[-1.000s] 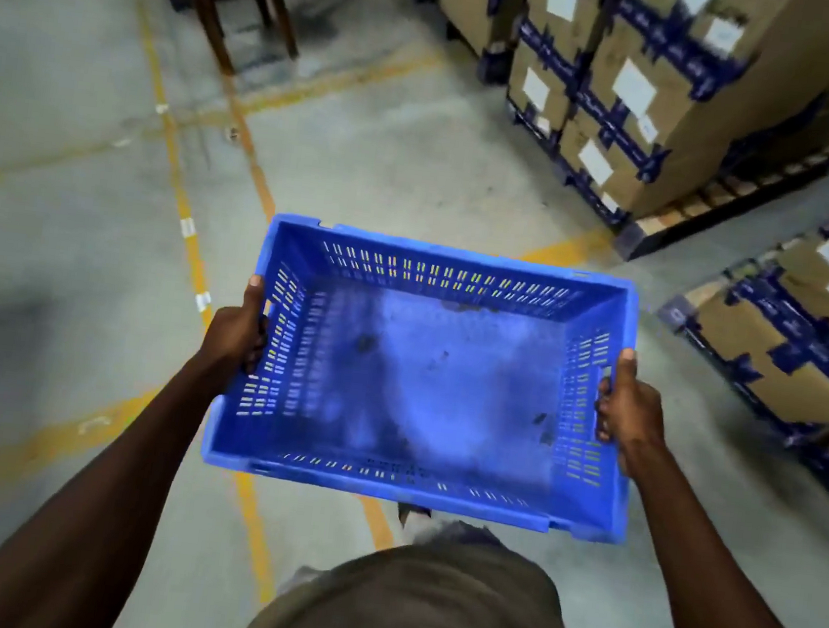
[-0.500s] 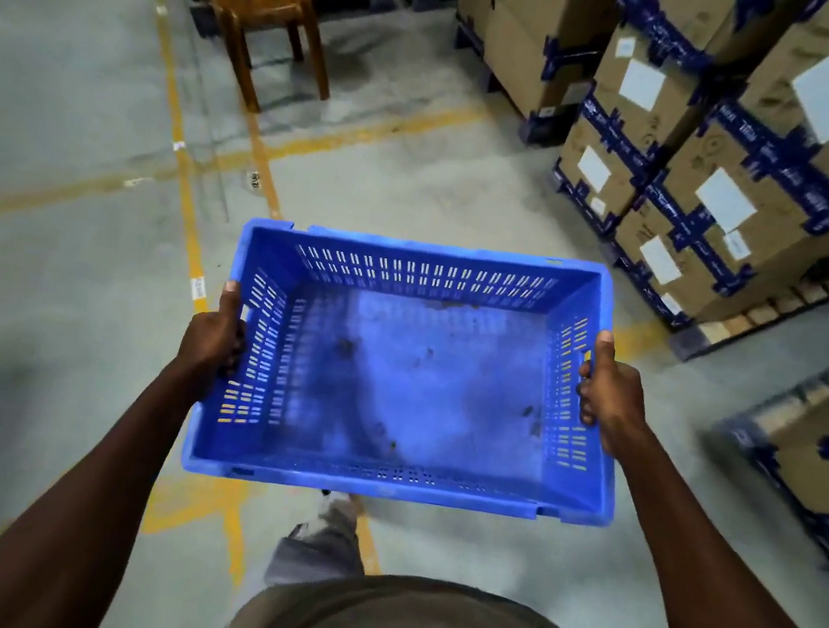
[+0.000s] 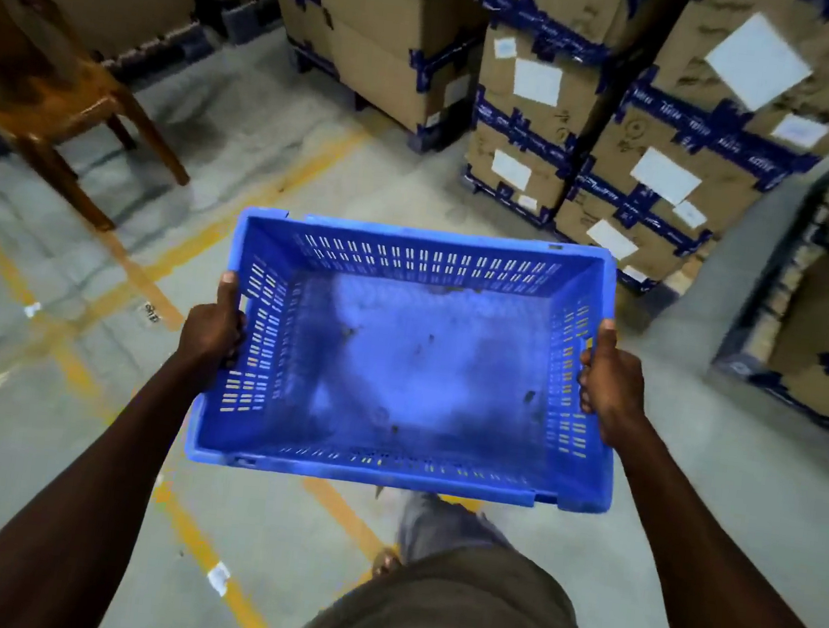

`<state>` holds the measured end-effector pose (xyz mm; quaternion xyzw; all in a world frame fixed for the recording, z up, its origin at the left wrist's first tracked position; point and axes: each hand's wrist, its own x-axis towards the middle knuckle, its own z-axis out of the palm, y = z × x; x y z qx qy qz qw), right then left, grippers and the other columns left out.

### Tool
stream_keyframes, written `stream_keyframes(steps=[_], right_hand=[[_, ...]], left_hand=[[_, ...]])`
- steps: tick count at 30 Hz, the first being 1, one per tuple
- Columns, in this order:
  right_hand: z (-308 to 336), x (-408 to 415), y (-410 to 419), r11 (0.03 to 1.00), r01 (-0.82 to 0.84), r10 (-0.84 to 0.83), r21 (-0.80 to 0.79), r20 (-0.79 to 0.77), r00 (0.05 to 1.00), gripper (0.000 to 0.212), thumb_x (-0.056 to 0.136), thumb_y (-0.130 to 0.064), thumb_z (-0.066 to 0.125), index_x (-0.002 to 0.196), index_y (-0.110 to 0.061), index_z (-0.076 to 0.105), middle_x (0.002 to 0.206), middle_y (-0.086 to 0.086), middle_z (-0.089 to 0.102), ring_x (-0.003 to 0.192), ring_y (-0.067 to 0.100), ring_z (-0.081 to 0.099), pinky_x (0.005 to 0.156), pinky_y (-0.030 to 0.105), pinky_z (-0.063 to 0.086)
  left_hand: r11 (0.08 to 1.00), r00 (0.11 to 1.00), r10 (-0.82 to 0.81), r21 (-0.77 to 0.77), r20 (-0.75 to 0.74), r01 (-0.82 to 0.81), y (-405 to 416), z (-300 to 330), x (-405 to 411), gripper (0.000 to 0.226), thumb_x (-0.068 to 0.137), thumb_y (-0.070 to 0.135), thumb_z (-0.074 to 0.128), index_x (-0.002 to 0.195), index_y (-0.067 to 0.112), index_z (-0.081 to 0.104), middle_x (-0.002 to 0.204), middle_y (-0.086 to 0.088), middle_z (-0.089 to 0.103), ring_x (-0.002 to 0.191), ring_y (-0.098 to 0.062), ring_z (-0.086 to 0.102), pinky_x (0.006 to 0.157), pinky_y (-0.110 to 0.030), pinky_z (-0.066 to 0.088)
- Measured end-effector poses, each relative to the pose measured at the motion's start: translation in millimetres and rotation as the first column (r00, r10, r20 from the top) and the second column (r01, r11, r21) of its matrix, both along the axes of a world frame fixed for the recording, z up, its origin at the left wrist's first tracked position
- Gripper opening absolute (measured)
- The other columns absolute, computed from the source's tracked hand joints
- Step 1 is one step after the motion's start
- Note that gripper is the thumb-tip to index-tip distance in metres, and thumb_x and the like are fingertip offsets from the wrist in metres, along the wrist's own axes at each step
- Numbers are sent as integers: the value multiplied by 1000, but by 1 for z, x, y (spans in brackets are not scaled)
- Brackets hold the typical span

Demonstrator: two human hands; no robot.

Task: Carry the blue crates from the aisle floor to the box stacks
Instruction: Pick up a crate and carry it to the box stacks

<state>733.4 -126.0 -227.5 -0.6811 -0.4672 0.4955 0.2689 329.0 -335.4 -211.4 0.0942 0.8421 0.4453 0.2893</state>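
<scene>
An empty blue plastic crate (image 3: 412,365) with slotted walls is held level in front of my body, above the floor. My left hand (image 3: 212,327) grips its left rim, thumb on top. My right hand (image 3: 611,382) grips the right rim the same way. Stacks of cardboard boxes (image 3: 628,147) with blue tape and white labels stand on pallets just beyond the crate's far edge, at the upper right.
A brown wooden chair (image 3: 51,81) stands at the upper left. More taped boxes (image 3: 824,329) sit at the right edge. Yellow floor lines (image 3: 158,279) cross the grey concrete. My leg (image 3: 434,528) shows under the crate.
I have walked forward with the crate. The box stacks and chair have come closer and larger in view. Both hands keep the same grip.
</scene>
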Motion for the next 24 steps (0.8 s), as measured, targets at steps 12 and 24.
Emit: stream_keyframes(steps=[12, 24], right_hand=[[-49, -102, 85, 958, 276, -275, -78, 25, 961, 65, 91, -77, 39, 70, -17, 54, 52, 5, 48, 35, 17, 39, 45, 28, 34], [-125, -167, 165, 869, 462, -437, -178, 159, 885, 65, 95, -73, 37, 68, -16, 54, 55, 6, 51, 40, 22, 45, 45, 27, 38]], left_hand=[[958, 957, -278, -50, 79, 282, 206, -31, -152, 70, 84, 82, 40, 66, 15, 45, 46, 0, 38, 36, -16, 31, 45, -22, 29], [848, 853, -482, -137, 199, 511, 383, -136, -225, 69, 84, 81, 41, 66, 15, 45, 44, 1, 38, 35, -16, 33, 42, -23, 29]])
